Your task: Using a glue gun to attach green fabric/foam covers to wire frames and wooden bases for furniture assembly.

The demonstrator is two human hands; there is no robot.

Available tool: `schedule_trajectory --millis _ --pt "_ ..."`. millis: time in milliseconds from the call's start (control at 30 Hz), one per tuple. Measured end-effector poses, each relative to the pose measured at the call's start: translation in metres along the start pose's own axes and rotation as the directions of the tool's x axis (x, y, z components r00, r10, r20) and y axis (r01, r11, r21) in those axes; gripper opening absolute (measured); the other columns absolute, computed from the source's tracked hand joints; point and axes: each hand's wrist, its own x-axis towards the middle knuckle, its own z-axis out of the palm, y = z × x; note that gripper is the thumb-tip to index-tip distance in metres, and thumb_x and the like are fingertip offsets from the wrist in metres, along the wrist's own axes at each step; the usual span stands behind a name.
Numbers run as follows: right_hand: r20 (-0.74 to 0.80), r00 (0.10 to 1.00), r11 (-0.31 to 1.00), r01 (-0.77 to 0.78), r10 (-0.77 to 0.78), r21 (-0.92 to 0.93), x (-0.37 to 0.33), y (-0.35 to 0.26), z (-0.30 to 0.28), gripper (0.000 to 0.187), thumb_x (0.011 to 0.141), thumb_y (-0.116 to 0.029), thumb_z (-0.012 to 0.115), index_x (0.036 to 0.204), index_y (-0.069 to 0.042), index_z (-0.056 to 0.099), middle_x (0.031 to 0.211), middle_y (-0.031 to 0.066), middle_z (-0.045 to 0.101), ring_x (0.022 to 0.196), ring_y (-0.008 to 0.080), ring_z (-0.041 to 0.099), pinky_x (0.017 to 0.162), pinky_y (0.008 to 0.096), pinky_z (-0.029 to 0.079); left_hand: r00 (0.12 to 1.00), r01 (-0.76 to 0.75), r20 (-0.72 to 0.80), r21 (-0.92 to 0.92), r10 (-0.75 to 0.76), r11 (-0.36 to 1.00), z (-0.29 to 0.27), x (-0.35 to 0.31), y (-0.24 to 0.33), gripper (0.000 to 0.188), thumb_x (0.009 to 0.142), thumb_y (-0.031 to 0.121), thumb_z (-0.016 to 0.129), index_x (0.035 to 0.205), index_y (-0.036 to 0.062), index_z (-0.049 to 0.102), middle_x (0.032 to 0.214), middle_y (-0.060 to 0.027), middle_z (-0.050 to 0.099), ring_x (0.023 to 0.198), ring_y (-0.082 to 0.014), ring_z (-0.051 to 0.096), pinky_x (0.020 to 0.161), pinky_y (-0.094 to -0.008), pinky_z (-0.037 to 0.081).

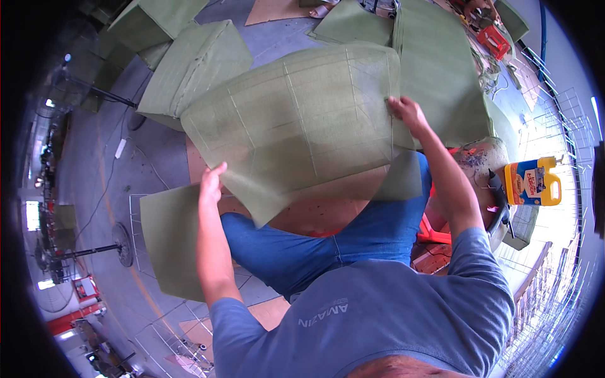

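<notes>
You are sitting with your legs in blue jeans stretched out under a large sheet of olive-green mesh fabric, and you are holding that sheet up in front of you; your left hand is pinching its lower left edge, fingers closed on the cloth, while your right hand is gripping its right edge, fingers curled round the border; the sheet is hanging slightly tilted, and faint pale lines are crossing it in a grid. As far as the view shows, the sheet is lifted and spread but not yet laid on anything, so the handling seems to be at a midpoint; I cannot tell whether it is coming off a pile or going onto one. Beyond the sheet, stacks of similar green pieces are lying on the grey floor; another green piece is resting below the sheet, just left of your left forearm, over a wire frame. Right of the sheet, near your right elbow, a yellow glue bottle is standing beside a dark tool; white wire racks are lying further right of the sheet.
</notes>
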Motion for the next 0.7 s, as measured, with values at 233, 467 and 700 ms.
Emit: schedule_trajectory --millis 233,467,700 --pt "-0.065 0.998 0.988 0.029 -0.020 0.152 0.009 0.003 -0.001 0.037 0.098 -0.032 0.070 0.111 0.002 0.073 0.098 0.0060 0.074 0.089 0.0133 0.066 0.086 0.0304 0.052 0.995 0.078 -0.081 0.179 -0.064 0.981 0.011 0.002 0.031 0.051 0.090 0.014 0.079 0.135 0.0068 0.058 0.128 -0.0129 0.067 0.122 -0.0257 0.061 0.108 -0.0434 0.045" --pt "0.097 0.986 0.962 -0.153 0.134 0.227 0.018 0.016 0.006 0.024 0.095 -0.017 0.070 0.112 0.000 0.073 0.097 0.0064 0.074 0.086 0.0172 0.068 0.076 0.0355 0.056 0.989 -0.125 -0.043 0.230 0.139 0.965 -0.002 0.024 -0.001 0.046 0.092 0.015 0.076 0.133 0.0006 0.059 0.130 -0.0124 0.067 0.124 -0.0253 0.061 0.109 -0.0407 0.044" --pt "0.002 0.994 0.970 -0.105 0.108 0.220 0.021 0.033 -0.001 0.019 0.096 -0.018 0.068 0.106 -0.003 0.074 0.093 0.0059 0.076 0.079 0.0158 0.071 0.073 0.0339 0.057 0.971 -0.123 -0.155 0.320 0.180 0.939 0.002 0.013 -0.020 0.023 0.096 0.022 0.074 0.111 0.0055 0.071 0.105 -0.0022 0.071 0.102 -0.0169 0.061 0.098 -0.0338 0.045"
